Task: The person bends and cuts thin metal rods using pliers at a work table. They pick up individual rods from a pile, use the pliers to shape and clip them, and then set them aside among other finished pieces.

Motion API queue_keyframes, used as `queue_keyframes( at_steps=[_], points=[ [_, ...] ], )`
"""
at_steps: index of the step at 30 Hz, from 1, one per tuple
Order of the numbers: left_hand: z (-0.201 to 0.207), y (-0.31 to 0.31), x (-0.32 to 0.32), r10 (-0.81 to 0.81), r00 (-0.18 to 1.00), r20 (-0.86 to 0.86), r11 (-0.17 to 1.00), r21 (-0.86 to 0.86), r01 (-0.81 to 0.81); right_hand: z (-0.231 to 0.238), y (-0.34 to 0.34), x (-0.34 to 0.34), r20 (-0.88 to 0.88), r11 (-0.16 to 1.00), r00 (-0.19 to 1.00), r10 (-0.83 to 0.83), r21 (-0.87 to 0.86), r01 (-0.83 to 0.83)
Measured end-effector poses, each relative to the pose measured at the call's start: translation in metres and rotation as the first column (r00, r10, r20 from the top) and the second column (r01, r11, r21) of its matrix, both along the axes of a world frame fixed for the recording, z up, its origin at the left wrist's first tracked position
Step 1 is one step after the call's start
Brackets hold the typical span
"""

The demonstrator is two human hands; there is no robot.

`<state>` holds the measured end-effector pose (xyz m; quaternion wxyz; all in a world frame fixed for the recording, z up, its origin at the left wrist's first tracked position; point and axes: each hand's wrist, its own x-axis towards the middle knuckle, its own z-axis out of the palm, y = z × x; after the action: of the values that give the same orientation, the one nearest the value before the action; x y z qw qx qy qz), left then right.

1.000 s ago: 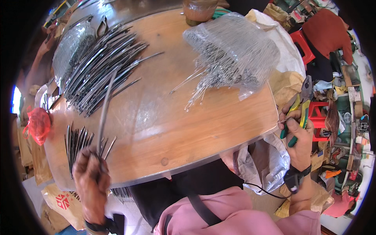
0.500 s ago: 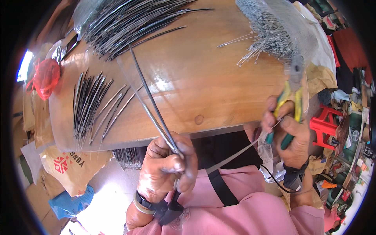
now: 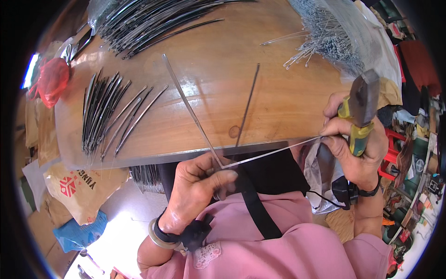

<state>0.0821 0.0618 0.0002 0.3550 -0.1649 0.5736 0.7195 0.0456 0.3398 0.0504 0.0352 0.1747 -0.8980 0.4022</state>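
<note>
My left hand [image 3: 200, 180] is closed at the table's near edge, pinching long thin metal strips. From its fingers a pale grey strip [image 3: 188, 104] slants up to the left, and a dark, slightly blurred strip [image 3: 248, 102] rises to the right. Another thin pale strip [image 3: 274, 152] runs straight from the left fingertips to my right hand [image 3: 357, 149], whose thumb and finger pinch its far end. Held in that same right hand are pliers [image 3: 364, 100] with yellow-green handles, their dark head pointing up. Whether the strips join at the left fingers is hidden.
A fan of dark strips [image 3: 100, 114] lies on the wooden table [image 3: 223, 93] at left, with a larger pile [image 3: 153, 23] behind. Fine wires with looped ends [image 3: 325, 42] spill from clear plastic at far right. A red bag [image 3: 53, 81] and red stool [image 3: 392, 151] flank the table.
The dark strip has swung right, away from the pale one. My right hand has moved right, its pliers now tilted differently, and the strip between my hands has risen and straightened.
</note>
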Motion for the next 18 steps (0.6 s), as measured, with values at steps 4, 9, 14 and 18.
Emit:
queue_keyframes(
  at_steps=[4,9,14,18],
  points=[
    [0.002,-0.004,-0.002,0.007,0.999,0.045,1.000,-0.003,-0.007,-0.011,0.026,-0.004,-0.055,0.994,0.997,-0.057,-0.097,0.052],
    [0.009,0.006,0.002,-0.085,0.993,0.084,0.996,0.000,0.085,-0.025,0.020,0.006,0.012,0.996,0.999,0.041,-0.080,-0.040],
    [0.007,0.007,0.003,-0.237,0.962,0.131,0.970,-0.021,0.242,-0.022,-0.018,-0.017,-0.044,0.916,0.929,0.368,0.191,-0.354],
    [0.008,0.009,0.007,-0.221,0.967,0.125,0.975,-0.009,0.224,-0.034,-0.026,-0.016,-0.037,0.897,0.907,0.420,0.169,-0.409]
  ],
)
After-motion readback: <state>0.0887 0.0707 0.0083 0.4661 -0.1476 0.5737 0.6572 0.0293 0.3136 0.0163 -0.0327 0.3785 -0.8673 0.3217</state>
